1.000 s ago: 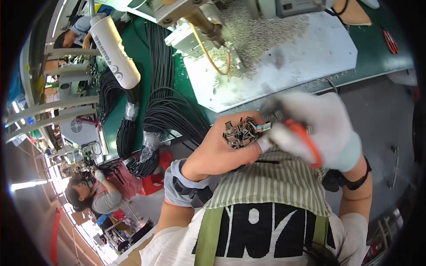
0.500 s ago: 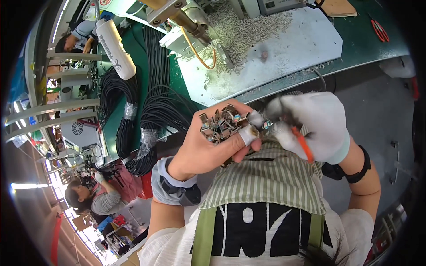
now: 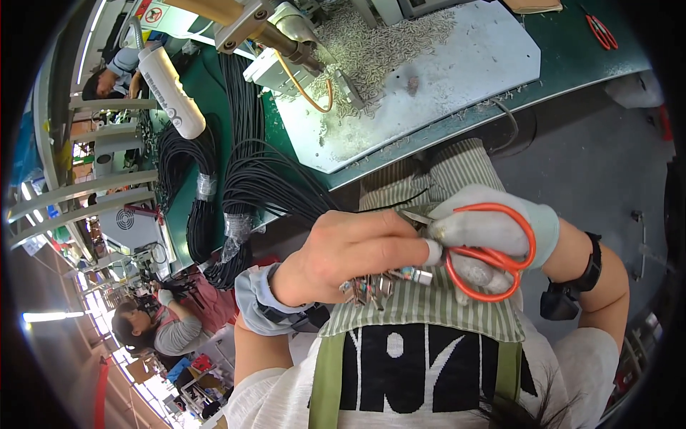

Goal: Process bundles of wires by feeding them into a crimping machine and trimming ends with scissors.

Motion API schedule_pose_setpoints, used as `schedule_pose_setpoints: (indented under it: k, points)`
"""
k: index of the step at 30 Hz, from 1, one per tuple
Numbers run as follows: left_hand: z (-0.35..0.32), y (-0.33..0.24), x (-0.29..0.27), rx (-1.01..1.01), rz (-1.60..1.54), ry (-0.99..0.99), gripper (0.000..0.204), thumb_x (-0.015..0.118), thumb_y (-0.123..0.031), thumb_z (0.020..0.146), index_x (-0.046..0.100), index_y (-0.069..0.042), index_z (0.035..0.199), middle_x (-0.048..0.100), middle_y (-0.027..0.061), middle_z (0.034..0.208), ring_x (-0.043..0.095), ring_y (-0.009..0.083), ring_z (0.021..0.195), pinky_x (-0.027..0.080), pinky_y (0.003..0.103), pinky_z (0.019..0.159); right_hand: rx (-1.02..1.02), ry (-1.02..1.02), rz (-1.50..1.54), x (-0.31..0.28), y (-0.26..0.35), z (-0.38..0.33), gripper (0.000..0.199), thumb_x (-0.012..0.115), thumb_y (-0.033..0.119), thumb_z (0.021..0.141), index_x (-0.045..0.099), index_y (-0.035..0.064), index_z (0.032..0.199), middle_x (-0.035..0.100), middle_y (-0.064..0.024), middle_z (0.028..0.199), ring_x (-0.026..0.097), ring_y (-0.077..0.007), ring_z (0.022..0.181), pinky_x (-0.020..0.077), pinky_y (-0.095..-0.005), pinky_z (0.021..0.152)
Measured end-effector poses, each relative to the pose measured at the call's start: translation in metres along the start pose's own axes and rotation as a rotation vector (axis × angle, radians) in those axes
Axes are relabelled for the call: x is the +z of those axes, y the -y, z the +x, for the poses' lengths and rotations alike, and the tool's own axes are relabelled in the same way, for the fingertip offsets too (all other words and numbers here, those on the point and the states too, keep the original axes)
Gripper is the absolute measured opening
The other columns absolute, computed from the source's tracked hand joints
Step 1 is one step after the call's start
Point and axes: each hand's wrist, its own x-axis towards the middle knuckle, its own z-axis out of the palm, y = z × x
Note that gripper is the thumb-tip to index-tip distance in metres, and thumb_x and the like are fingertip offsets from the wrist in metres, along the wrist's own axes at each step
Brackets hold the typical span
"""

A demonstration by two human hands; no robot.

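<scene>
My left hand [image 3: 350,247] is turned back-up in front of my apron, its fingers curled over a bunch of small metal connectors [image 3: 370,289]. Their ends stick out below the fingers. White tape covers one fingertip, and a connector with a shiny, coloured end [image 3: 416,274] points towards my right hand. My right hand [image 3: 475,225], in a white glove, grips scissors with red loop handles [image 3: 500,259]. The scissors' tips reach to just beside my left fingers. Part of the blades is hidden by the glove.
Ahead, a green bench [image 3: 568,53] carries a white board [image 3: 457,79] strewn with small pale offcuts under a press-like machine [image 3: 282,43]. Bundles of black cable [image 3: 246,179] lie at the left, below a white lamp [image 3: 171,89]. Red-handled pliers [image 3: 602,32] lie far right. Two people work at left.
My left hand has rolled over from palm-up, so the connectors now hang below it. My right hand has moved slightly down, and the scissors' red handles now show fully.
</scene>
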Motion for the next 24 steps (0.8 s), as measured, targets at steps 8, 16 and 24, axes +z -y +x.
schedule_pose_setpoints:
  k: [8, 16, 24]
  points:
    - [-0.012, -0.017, 0.009, -0.749, -1.017, -0.59, 0.023, 0.064, 0.003, 0.077, 0.061, -0.001, 0.099, 0.063, 0.0017, 0.08, 0.059, 0.0079, 0.07, 0.046, 0.022, 0.058, -0.819, -0.68, -1.031, 0.037, -0.013, 0.022, 0.008, 0.061, 0.007, 0.075, 0.059, 0.002, 0.08, 0.054, -0.0114, 0.056, 0.055, -0.0218, 0.045, 0.0442, -0.0301, 0.045]
    - [-0.017, -0.009, 0.015, -0.602, -0.315, -0.644, 0.022, 0.068, 0.004, 0.073, 0.056, 0.0, 0.091, 0.06, -0.002, 0.079, 0.052, 0.0019, 0.068, 0.042, 0.018, 0.059, -1.039, -1.018, -1.692, 0.033, -0.009, 0.029, 0.021, 0.065, 0.006, 0.066, 0.061, 0.0041, 0.087, 0.055, -0.0064, 0.059, 0.056, -0.0236, 0.049, 0.0482, -0.0319, 0.052]
    - [-0.01, -0.017, 0.024, -0.543, -0.171, -0.663, 0.021, 0.068, 0.003, 0.074, 0.055, 0.0, 0.09, 0.061, 0.0026, 0.082, 0.057, 0.0054, 0.075, 0.046, 0.02, 0.071, -0.79, -0.855, -1.405, 0.037, -0.024, 0.018, 0.019, 0.068, 0.008, 0.07, 0.061, 0.0028, 0.087, 0.054, -0.0068, 0.057, 0.054, -0.0232, 0.046, 0.0446, -0.0312, 0.047]
